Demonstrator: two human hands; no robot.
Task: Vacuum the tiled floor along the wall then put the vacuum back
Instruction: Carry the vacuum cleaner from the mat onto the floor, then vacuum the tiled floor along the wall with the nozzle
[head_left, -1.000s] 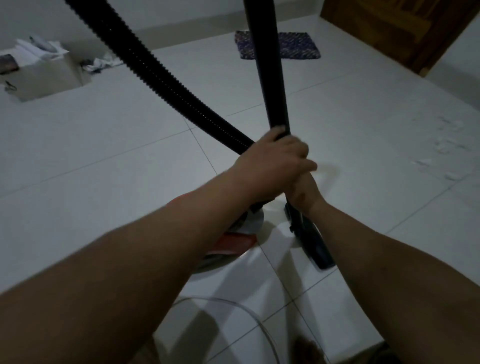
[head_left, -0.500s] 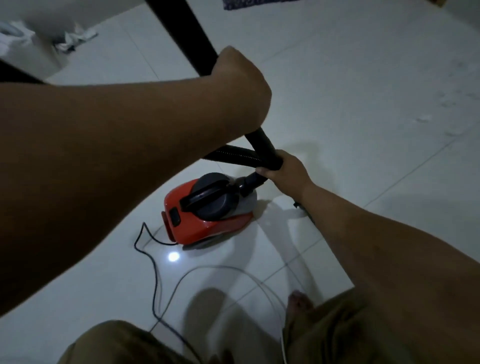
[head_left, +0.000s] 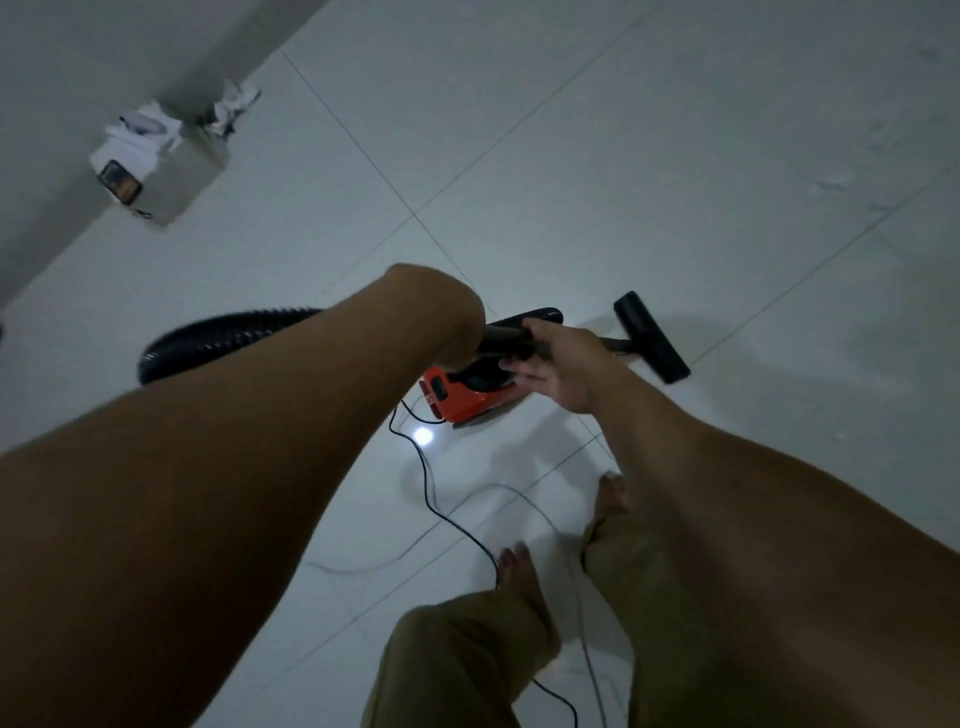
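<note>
The orange vacuum body (head_left: 467, 402) sits on the white tiled floor (head_left: 571, 156) just beyond my feet. Above it lies the black wand (head_left: 506, 332), nearly level. The wand's floor head (head_left: 652, 338) rests on the tiles to the right. My left hand (head_left: 447, 317) is closed around the wand's near end, its fingers hidden behind the wrist. My right hand (head_left: 558, 364) grips the wand further along, thumb on top and fingers loosely underneath. The ribbed black hose (head_left: 218, 338) loops out to the left behind my left forearm.
A black power cord (head_left: 431, 483) trails from the vacuum past my bare feet (head_left: 519, 571). A box (head_left: 166, 176) stuffed with papers stands against the wall (head_left: 78, 78) at upper left. Small bits of debris (head_left: 831, 182) dot the tiles at right.
The wand has dropped from upright to nearly level over the vacuum body, and the floor head now lies on the tiles. My view has tilted down. Both hands stayed on the wand.
</note>
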